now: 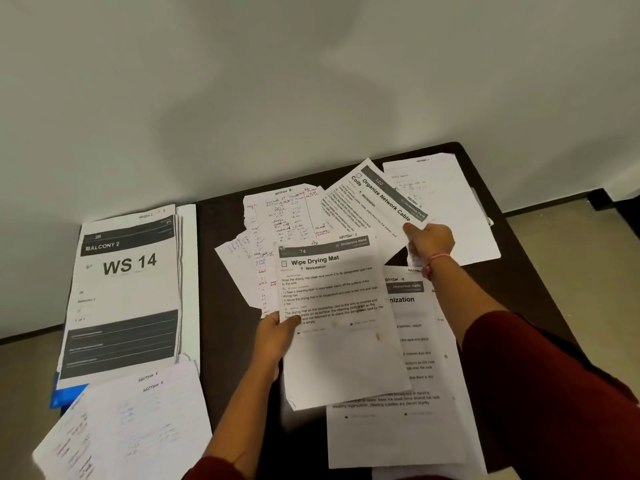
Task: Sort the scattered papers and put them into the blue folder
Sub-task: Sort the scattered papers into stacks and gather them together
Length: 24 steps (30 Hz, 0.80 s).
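Left hand (277, 336) pinches the white printed "Wipe Drying Mat" sheet (341, 327) over the dark tabletop (221, 216); right hand (429, 242), at one o'clock, grips the "Organize Network Cable" sheet (372, 202). Blue folder (67, 393) peeks out at nine o'clock under the "WS 14" stack (128, 292).

On the table (221, 258), a stack headed "WS 14" (128, 299) lies at the left of the frame, on top of the folder (65, 396), whose corner shows at the stack's lower left. Below it, at lower left, lies a handwritten pile (138, 427). At centre the "Wipe Drying Mat" sheet (343, 327) overlaps handwritten sheets (277, 223) above and to its left. To its upper right sits the "Organize Network Cable" sheet (377, 202), with another sheet (446, 206) further right. At lower right a printed sheet (394, 427) lies partly beneath the centre sheet.
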{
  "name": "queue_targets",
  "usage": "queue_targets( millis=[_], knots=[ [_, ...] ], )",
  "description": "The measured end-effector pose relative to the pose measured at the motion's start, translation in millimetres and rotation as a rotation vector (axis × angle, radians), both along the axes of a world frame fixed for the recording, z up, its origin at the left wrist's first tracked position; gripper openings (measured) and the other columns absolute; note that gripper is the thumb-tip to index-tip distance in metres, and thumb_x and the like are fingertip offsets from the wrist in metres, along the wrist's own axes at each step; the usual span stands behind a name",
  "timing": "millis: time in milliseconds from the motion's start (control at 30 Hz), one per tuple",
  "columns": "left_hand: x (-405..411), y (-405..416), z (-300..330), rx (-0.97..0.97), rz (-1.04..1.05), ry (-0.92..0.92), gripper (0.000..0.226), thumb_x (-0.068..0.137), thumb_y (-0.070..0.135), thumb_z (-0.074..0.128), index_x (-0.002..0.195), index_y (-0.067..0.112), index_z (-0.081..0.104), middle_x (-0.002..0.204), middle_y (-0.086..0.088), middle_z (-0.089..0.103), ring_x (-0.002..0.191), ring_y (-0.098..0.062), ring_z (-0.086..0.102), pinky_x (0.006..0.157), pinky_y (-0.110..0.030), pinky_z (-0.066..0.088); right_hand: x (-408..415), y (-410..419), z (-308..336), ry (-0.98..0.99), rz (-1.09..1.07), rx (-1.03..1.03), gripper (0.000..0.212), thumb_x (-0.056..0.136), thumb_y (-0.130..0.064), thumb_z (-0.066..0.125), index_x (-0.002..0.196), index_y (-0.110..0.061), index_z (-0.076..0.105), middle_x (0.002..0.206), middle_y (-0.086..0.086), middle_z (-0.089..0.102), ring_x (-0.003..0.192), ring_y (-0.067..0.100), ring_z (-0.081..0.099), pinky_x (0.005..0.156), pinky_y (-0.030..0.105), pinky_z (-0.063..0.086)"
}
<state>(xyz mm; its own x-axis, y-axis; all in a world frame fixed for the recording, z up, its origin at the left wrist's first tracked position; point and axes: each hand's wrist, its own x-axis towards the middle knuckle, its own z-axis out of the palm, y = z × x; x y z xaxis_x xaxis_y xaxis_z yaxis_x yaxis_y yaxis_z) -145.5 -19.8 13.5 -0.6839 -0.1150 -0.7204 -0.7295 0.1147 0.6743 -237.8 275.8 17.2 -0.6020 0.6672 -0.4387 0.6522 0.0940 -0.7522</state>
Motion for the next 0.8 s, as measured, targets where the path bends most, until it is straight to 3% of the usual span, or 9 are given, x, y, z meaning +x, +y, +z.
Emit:
queue_targets(
  millis=[100,167,300,367,500,633,800],
  knots=[
    [-2.9,1.1,2.4,-0.023,-0.023,0.024,0.021,0.091,0.008,0.056,0.103,0.016,0.070,0.101,0.000,0.072,0.092,-0.018,0.069,0.077,-0.030,0.054,-5.9,0.6,-5.3,0.010,0.021,0.050,0.024,0.075,-0.023,0.064,0.056,-0.013,0.053,0.071,0.018,0.068,0.064,0.028,0.061,0.073,0.041,0.057],
    [-2.7,2.2,4.4,-0.046,-0.040,0.051,0.020,0.093,0.010,0.054,0.105,0.016,0.069,0.102,0.000,0.072,0.092,-0.017,0.069,0.075,-0.028,0.054,-8.4,-2.9,0.6,0.060,-0.001,0.072,0.020,0.076,-0.023,0.063,0.061,-0.016,0.051,0.075,0.018,0.068,0.067,0.031,0.060,0.073,0.039,0.056],
    [1.2,-0.3,8.6,-0.066,-0.059,0.108,0.018,0.096,0.015,0.053,0.107,0.018,0.068,0.101,0.002,0.072,0.091,-0.016,0.069,0.074,-0.028,0.055,-5.5,-11.6,21.2,0.287,-0.025,0.036,0.011,0.092,-0.017,0.060,0.098,-0.009,0.056,0.086,-0.002,0.056,0.072,0.002,0.055,0.058,0.006,0.045],
    [3.8,-3.2,11.9,-0.038,-0.029,0.130,0.018,0.097,0.015,0.054,0.107,0.017,0.067,0.098,0.003,0.072,0.089,-0.015,0.069,0.071,-0.027,0.055,-3.2,-12.0,30.8,0.389,-0.037,0.025,0.016,0.095,-0.017,0.057,0.106,-0.006,0.054,0.088,-0.006,0.055,0.074,-0.003,0.055,0.055,0.002,0.043],
    [10.3,-13.1,20.6,0.008,0.025,0.159,0.016,0.095,0.017,0.057,0.107,0.019,0.067,0.098,0.001,0.073,0.087,-0.019,0.071,0.077,-0.037,0.058,-1.8,-7.2,63.1,0.577,-0.095,0.059,0.021,0.095,-0.019,0.057,0.109,-0.003,0.058,0.091,-0.006,0.059,0.081,0.000,0.058,0.066,0.007,0.048],
    [15.6,-24.2,31.0,0.068,0.068,0.186,0.016,0.093,0.018,0.060,0.107,0.019,0.067,0.102,-0.002,0.073,0.091,-0.022,0.071,0.080,-0.040,0.056,6.1,3.3,96.4,0.795,-0.078,0.086,0.004,0.093,-0.029,0.058,0.095,-0.026,0.060,0.102,0.005,0.065,0.096,0.021,0.064,0.078,0.028,0.055],
    [26.8,-31.7,48.4,0.138,0.112,0.241,0.013,0.093,0.015,0.059,0.104,0.019,0.065,0.102,-0.002,0.073,0.093,-0.022,0.070,0.082,-0.039,0.055,28.5,8.2,136.4,0.962,-0.088,0.122,0.009,0.094,-0.023,0.057,0.098,-0.017,0.062,0.103,0.008,0.064,0.093,0.011,0.061,0.081,0.019,0.051]
  ],
)
